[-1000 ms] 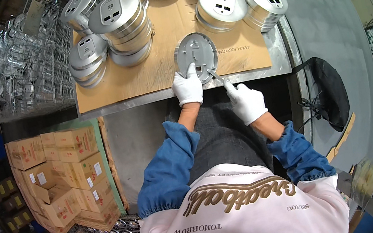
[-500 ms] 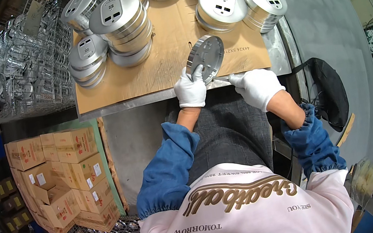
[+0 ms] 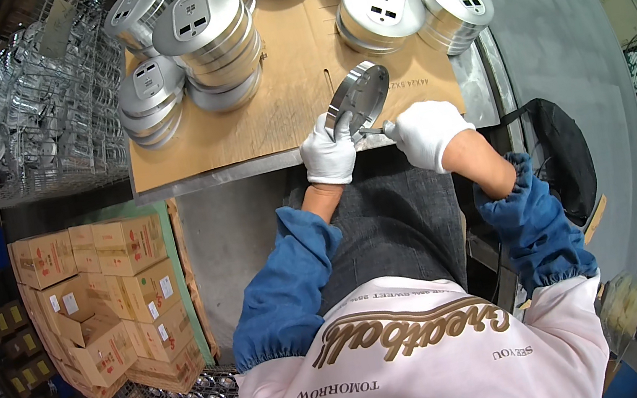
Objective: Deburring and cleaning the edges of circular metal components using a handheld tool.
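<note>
White-gloved, my left hand point(image 3: 327, 153) grips the rim of a round, shallow metal cover point(image 3: 370, 92), tilted up with its hollow inner side showing. Its thumb presses on the near edge. My right hand point(image 3: 431, 134), also gloved, is closed round a thin metal hand tool point(image 3: 371, 132). The tool's tip meets the cover's lower rim; its handle is hidden in the glove, so I cannot tell its kind. Beyond my hands, stacks of round silver covers point(image 3: 197, 20) with oval cut-out panels stand on a cardboard sheet point(image 3: 263, 128).
Below the sheet runs the metal table edge point(image 3: 245, 170). To the left stands a wire basket point(image 3: 49, 119) full of metal parts, with stacked cardboard boxes point(image 3: 134, 291) nearer me. A black bag point(image 3: 562, 156) hangs at the table's right side.
The cover has turned slightly and tilted more edge-on in my left hand. My right hand has shifted a little left and up with the tool, along the cover's lower rim.
</note>
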A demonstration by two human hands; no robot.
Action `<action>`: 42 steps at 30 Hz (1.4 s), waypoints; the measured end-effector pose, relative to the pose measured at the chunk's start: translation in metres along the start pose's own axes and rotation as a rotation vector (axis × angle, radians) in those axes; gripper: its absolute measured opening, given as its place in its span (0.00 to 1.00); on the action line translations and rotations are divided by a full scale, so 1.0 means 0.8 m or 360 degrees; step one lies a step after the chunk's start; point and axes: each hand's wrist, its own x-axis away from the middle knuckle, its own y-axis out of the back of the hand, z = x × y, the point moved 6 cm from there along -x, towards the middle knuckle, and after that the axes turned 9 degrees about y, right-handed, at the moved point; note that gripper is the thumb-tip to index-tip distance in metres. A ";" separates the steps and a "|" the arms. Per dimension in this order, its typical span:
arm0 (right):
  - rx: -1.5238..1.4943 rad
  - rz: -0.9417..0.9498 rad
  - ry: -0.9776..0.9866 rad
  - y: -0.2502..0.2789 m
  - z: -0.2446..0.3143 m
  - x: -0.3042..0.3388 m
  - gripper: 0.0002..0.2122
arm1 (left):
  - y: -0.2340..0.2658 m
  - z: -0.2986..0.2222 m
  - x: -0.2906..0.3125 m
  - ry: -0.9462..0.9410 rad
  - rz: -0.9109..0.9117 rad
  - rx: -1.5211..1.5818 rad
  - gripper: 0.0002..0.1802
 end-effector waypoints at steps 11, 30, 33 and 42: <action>-0.0094 -0.0116 -0.0023 -0.024 0.006 0.004 0.08 | -0.006 0.026 -0.001 0.0354 -0.0077 0.0159 0.12; -0.0374 -0.0390 -0.0208 -0.110 -0.001 0.048 0.28 | 0.026 0.042 -0.063 0.1072 0.0649 0.0592 0.17; -0.0487 -0.0662 -0.0184 -0.095 -0.009 0.056 0.25 | 0.018 0.043 -0.073 0.0945 0.0893 -0.0073 0.16; -0.0365 -0.0787 -0.0214 -0.064 -0.009 0.066 0.17 | 0.015 0.021 -0.038 0.0358 0.0060 -0.0103 0.20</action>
